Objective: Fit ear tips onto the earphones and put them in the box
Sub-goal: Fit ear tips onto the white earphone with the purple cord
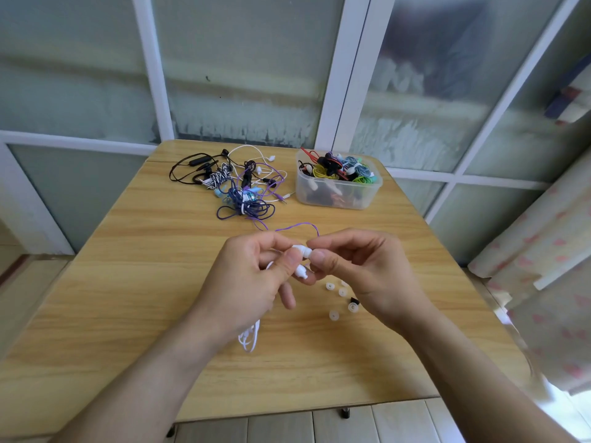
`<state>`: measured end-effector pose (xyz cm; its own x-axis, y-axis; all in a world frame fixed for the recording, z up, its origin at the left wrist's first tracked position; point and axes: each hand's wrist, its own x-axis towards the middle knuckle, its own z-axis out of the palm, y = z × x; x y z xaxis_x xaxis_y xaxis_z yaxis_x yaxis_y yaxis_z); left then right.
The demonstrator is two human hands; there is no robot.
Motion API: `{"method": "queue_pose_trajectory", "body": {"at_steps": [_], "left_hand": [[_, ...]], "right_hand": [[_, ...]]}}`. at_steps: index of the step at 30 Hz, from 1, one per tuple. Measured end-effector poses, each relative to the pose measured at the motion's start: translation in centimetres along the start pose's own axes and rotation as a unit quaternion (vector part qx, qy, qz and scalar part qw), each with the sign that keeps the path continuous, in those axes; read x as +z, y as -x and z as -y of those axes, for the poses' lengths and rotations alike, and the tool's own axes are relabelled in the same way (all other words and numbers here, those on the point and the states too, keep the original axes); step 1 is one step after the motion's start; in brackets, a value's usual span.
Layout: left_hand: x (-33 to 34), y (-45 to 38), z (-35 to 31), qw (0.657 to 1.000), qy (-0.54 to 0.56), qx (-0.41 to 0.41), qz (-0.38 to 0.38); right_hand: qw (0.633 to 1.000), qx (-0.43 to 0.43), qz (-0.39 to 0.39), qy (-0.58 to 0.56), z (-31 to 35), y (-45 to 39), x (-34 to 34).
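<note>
Left hand [252, 279] pinching white earbuds [301, 271] above the table [128, 282], right hand [361, 270] pinching an ear tip [316, 253] against one bud, white cable [249, 338] dangling below, loose ear tips [334, 315] just beside, tangled earphones [238, 183] and filled plastic box [339, 183] at the far edge.
</note>
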<state>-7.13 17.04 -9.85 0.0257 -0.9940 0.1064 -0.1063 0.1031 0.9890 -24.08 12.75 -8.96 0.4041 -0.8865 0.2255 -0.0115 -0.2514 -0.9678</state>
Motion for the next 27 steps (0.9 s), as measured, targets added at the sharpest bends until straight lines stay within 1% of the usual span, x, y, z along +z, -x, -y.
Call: {"method": "queue_pose_trajectory", "body": {"at_steps": [4,7,10,12,15,17,19,21,22,24,27], "left_hand": [[-0.2,0.0,-0.1,0.999,0.019,-0.042,0.024],[-0.3,0.0,-0.1,0.995,0.036,-0.073,0.053],[-0.3,0.0,0.1,0.993,0.040,-0.084,0.066],[-0.1,0.1,0.1,0.996,0.031,-0.061,0.059],[0.2,0.2,0.0,0.999,0.019,0.012,0.022],[0.4,0.2,0.0,0.999,0.004,0.049,0.001],[0.5,0.3,0.0,0.997,-0.017,0.070,-0.010],[0.6,0.3,0.2,0.996,-0.035,0.078,-0.023],[0.6,0.2,0.3,0.996,-0.041,0.075,-0.031],[0.8,0.2,0.4,0.997,-0.027,0.055,-0.044],[1.3,-0.1,0.6,0.998,0.030,0.019,-0.057]], "right_hand": [[0.995,-0.044,0.008,0.092,-0.1,0.0,0.0],[0.993,-0.055,0.017,0.099,0.0,0.0,-0.1],[0.995,-0.041,0.034,0.083,0.2,0.2,-0.2],[0.999,-0.006,0.029,0.032,0.2,0.3,0.1],[0.993,0.076,0.039,-0.086,0.3,0.3,0.6],[0.971,0.150,0.069,-0.176,0.7,0.3,0.8],[0.942,0.212,0.079,-0.247,0.9,0.3,0.9],[0.924,0.241,0.068,-0.289,0.8,0.2,0.9],[0.921,0.246,0.055,-0.296,0.7,0.1,1.0],[0.936,0.233,0.022,-0.262,0.6,0.0,0.9],[0.971,0.166,-0.034,-0.169,0.4,-0.2,0.6]]}}
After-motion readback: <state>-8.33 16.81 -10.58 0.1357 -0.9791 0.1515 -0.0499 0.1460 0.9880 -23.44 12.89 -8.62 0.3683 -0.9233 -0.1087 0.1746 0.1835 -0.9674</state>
